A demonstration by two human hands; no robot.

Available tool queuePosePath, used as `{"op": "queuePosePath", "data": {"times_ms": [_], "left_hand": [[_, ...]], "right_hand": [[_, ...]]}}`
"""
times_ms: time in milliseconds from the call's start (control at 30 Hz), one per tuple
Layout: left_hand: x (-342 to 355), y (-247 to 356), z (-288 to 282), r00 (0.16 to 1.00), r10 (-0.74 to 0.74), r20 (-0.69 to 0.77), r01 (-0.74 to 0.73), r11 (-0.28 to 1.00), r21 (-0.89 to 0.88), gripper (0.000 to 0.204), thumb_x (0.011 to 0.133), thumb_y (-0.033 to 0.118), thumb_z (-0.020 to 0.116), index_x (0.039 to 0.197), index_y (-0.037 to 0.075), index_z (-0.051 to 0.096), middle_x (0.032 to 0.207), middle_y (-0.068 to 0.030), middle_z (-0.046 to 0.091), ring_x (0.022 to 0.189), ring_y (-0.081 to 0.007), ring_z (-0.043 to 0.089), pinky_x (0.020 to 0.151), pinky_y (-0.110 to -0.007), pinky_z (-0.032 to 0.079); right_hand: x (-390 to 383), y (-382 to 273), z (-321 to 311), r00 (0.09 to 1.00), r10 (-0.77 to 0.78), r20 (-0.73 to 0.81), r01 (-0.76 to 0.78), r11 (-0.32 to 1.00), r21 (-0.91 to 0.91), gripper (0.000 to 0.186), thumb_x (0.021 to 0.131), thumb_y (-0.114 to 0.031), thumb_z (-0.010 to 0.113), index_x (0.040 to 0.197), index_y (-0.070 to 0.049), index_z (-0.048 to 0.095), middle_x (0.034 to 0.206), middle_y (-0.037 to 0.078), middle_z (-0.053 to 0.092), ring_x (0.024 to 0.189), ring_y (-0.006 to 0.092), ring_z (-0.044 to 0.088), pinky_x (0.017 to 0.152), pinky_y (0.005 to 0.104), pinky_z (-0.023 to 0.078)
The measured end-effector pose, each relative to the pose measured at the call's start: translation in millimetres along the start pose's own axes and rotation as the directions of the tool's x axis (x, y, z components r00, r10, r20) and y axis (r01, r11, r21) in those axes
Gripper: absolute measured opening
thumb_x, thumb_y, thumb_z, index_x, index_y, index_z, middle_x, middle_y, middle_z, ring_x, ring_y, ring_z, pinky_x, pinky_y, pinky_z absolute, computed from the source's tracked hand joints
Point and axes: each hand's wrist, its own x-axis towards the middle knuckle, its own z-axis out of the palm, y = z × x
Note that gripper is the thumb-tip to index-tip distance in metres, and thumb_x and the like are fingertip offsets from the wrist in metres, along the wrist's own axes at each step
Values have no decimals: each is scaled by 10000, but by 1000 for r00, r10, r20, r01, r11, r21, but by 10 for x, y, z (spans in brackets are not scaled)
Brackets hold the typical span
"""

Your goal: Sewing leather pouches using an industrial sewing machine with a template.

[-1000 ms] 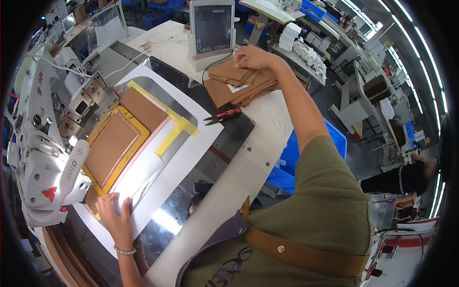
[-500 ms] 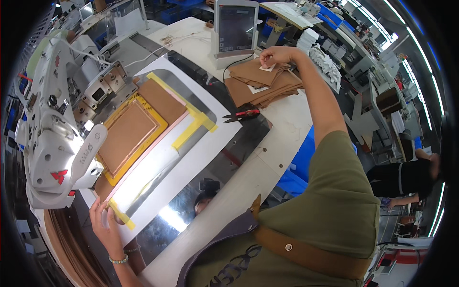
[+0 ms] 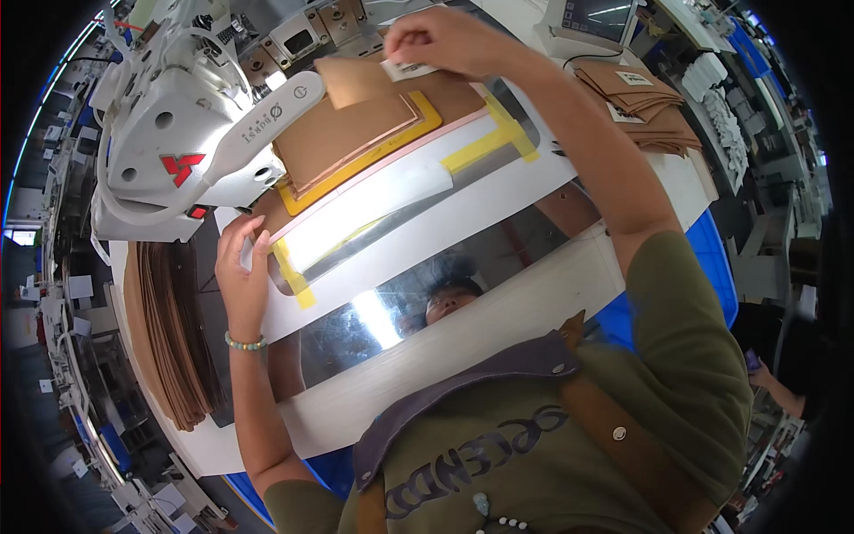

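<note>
My right hand pinches a brown fabric piece near its white paper label, above the far side of the sewing template. That template is a clear sheet edged with yellow tape. On it, a yellow frame surrounds a brown panel beside a pink strip. My left hand rests at the template's near left corner, thumb and fingers apart. The white sewing machine head stands at the left, its lamp arm reaching over the panel.
Labelled brown pieces are stacked at the right, near a screen. More brown pieces stand at the left edge. A shiny metal plate lies nearest me. A blue bin sits at the right. Another person is farther right.
My right hand has moved left from the stack to the template, bringing a labelled brown fabric piece. My left hand stays at the template's corner. The view has shifted.
</note>
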Motion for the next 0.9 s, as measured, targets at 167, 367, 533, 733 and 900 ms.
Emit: {"op": "queuePosePath", "data": {"times_ms": [167, 367, 533, 733, 900], "left_hand": [[121, -131, 109, 994, 107, 22, -109, 974, 199, 348, 1053, 146, 616, 1345, -17, 710, 1453, -235, 623, 1415, -394, 534, 1207, -455, 390], [234, -177, 200, 979, 160, 124, -187, 948, 257, 394, 1098, 178, 541, 1372, -69, 677, 1473, -277, 594, 1452, -448, 463, 1237, -511, 336], [416, -352, 239, 971, 105, 214, -160, 952, 262, 404, 1123, 219, 538, 1412, -28, 675, 1459, -284, 605, 1396, -454, 499, 1195, -528, 367], [657, -292, 274, 959, 38, 282, -58, 996, 64, 426, 1133, 181, 544, 1533, 40, 588, 1588, -190, 564, 1439, -363, 527, 1221, -445, 373], [829, -82, 286, 920, 257, 295, -294, 952, 87, 468, 1130, 121, 520, 1597, 96, 539, 1672, -63, 518, 1522, -269, 477, 1293, -397, 309]], "right_hand": [[479, -203, 1028, 998, -66, 19, 69, 977, -202, 108, 943, -140, 718, 945, -75, 805, 942, 50, 789, 942, 255, 709, 880, 398, 568], [409, -180, 1313, 973, -228, -42, 203, 925, -320, 110, 929, -148, 727, 940, -91, 820, 999, 46, 789, 1067, 295, 677, 975, 433, 548], [432, -169, 1355, 975, -221, 8, 213, 927, -310, 113, 948, -147, 711, 943, -101, 814, 1003, 22, 766, 1137, 269, 646, 1010, 444, 508], [448, -126, 1386, 976, -210, 53, 216, 926, -310, 125, 969, -164, 693, 945, -127, 810, 1018, 2, 748, 1176, 255, 625, 1033, 459, 474], [442, -92, 1409, 973, -226, 38, 226, 923, -311, 133, 975, -173, 683, 950, -133, 808, 1020, 2, 750, 1168, 254, 627, 1032, 460, 475]]}}
